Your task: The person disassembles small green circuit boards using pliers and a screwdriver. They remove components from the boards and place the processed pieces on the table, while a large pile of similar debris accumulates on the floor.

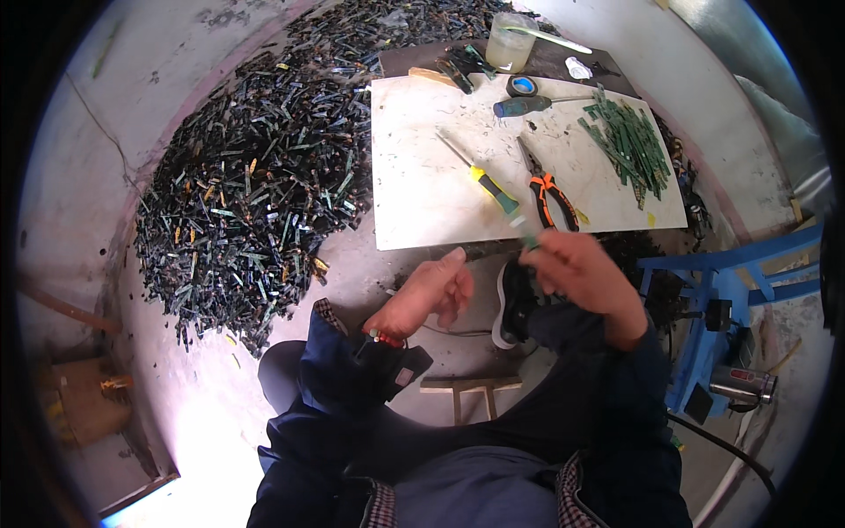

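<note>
My right hand (581,273) is closed, slightly blurred, by the board's near edge. It pinches a narrow green strip (526,232) with a pale patch at its far end. Left of it, my left hand (429,295) is loosely curled, thumb apart from the fingers, with nothing visible in it. On the white board (414,194) lies a screwdriver (493,187) with a yellow-green handle, its butt close to the strip's end. Beside it rest long-nose pliers (550,194) with orange and black handles. A heap of green strips (629,145) lies at the board's right.
A large pile of dark strips (264,194) covers the floor at left. Behind are another screwdriver (524,106), a tape roll (522,85) and a cup of cloudy liquid (510,48). A blue chair (704,326) stands at right; a small wooden stool (471,385) is below.
</note>
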A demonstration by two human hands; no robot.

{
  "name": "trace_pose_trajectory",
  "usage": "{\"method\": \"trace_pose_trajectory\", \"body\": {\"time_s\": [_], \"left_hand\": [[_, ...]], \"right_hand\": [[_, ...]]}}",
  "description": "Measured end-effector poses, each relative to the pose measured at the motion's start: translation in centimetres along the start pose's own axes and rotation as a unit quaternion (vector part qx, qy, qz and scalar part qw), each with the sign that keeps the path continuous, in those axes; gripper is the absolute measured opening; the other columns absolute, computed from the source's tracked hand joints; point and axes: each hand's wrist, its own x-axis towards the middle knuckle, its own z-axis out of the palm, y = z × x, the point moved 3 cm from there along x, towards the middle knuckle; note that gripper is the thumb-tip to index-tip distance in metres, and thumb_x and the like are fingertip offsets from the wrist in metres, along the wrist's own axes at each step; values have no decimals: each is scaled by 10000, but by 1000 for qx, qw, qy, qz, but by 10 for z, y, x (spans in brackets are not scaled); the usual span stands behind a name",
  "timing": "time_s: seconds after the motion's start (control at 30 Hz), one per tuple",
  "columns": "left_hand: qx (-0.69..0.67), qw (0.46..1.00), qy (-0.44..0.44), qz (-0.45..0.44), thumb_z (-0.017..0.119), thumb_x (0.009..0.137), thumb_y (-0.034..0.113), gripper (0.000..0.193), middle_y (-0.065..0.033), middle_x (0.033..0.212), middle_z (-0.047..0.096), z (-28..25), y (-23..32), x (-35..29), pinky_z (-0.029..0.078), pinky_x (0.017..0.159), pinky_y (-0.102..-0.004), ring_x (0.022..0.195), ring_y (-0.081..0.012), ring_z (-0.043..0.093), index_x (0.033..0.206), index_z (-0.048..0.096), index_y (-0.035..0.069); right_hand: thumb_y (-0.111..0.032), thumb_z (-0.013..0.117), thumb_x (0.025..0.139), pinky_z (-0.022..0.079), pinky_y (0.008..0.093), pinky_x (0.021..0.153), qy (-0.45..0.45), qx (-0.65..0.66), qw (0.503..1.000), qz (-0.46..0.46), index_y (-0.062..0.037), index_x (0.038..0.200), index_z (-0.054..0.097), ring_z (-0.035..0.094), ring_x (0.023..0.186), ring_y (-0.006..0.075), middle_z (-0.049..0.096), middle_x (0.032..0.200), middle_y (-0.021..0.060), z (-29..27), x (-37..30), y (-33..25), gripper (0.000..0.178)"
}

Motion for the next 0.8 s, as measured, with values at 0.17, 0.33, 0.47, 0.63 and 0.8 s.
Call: {"method": "trace_pose_trajectory", "body": {"time_s": [0.17,0.33,0.47,0.63,0.8], "left_hand": [[-16,997,67,21,319,948,669,703,-81,651,569,-18,-3,1,391,499,-269,507,-159,500,809,562,24],[65,997,22,20,411,944,643,668,-53,658,565,-11,3,-13,413,524,-259,572,-118,511,775,575,18],[131,988,-88,3,492,969,536,557,-23,662,559,3,0,-14,425,540,-246,589,-90,507,762,594,30],[39,997,-41,61,448,1016,450,495,-13,651,544,-4,6,-16,417,521,-244,566,-90,492,747,561,50],[8,998,17,65,437,1020,448,492,-24,634,539,-13,10,-14,406,500,-248,523,-106,484,737,553,63]], "right_hand": [[-182,634,884,402,277,537,-180,-46,983,-3,30,773,632,467,553,109,560,594,33,9,22,-5,239],[-214,649,863,395,276,521,-268,-36,963,-1,30,801,678,464,565,62,571,589,32,15,46,-1,254],[-253,666,867,399,281,513,-222,-22,975,-18,29,816,675,476,560,66,575,599,35,22,61,-3,286],[-223,655,906,430,267,537,141,-75,978,-135,14,857,662,504,595,62,589,649,0,4,65,-3,242],[-266,745,821,472,284,623,437,-130,890,-9,-10,942,677,590,666,178,625,730,84,-47,40,22,291]]}}
